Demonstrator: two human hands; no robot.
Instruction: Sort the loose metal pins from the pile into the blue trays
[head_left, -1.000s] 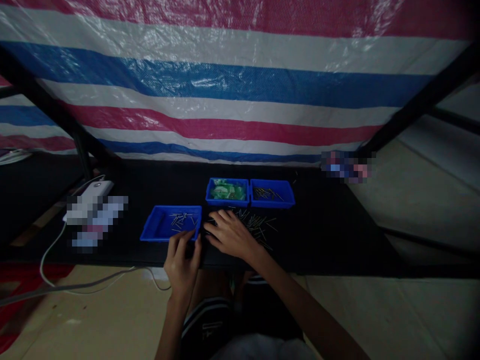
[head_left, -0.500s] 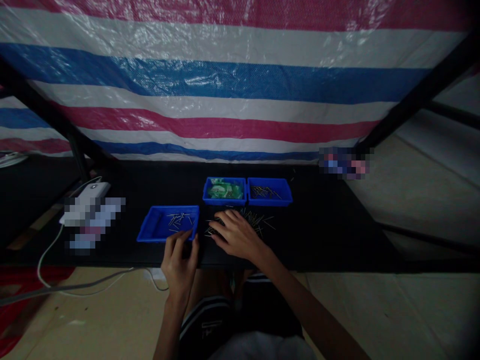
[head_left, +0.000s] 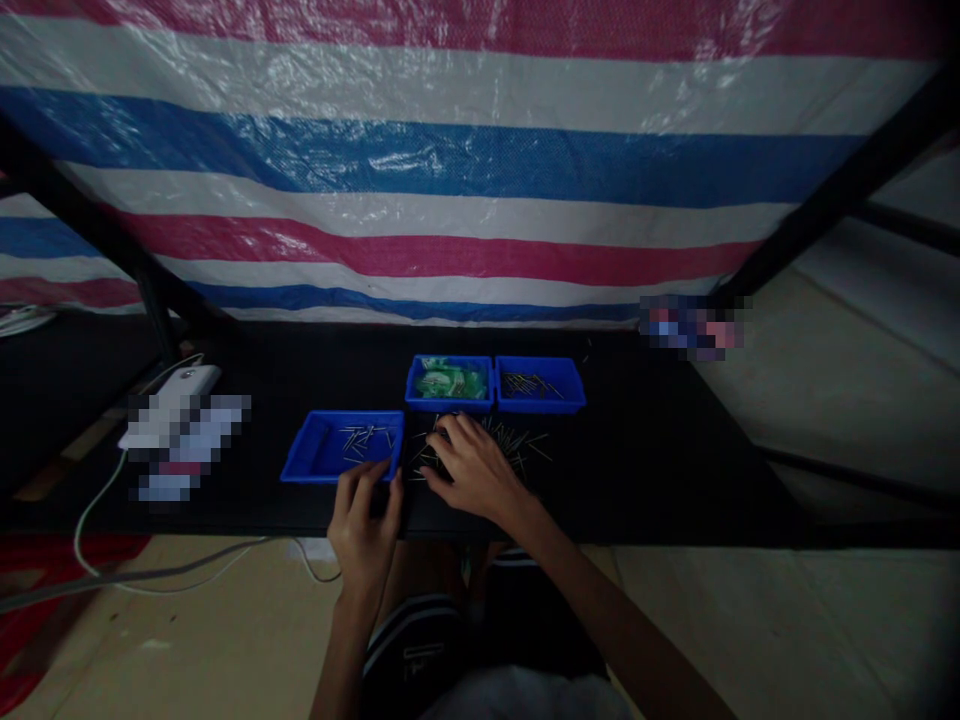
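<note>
My left hand [head_left: 365, 520] grips the near right corner of a shallow blue tray [head_left: 306, 462], thumb on the outside and fingers over the rim. Several thin metal pins [head_left: 364, 437], like nails, lie loose in that tray. To its right, my right hand [head_left: 474, 466] rests low over a scattered pile of similar pins [head_left: 517, 440] on the black table. Its fingers are bent and spread, the thumb apart from them. I see nothing held in it, though part of the pile is hidden underneath.
Behind the pile stand two blue trays side by side: one tray [head_left: 411, 393] with green plastic packets, another tray [head_left: 576, 392] with darker pins. A white device [head_left: 196, 380] with cables lies at the left of the black table [head_left: 645, 460]. A striped sheet [head_left: 480, 225] hangs behind.
The left blue tray has slid slightly to the right with my left hand on it. My right hand's fingers have shifted a little over the pile, still spread.
</note>
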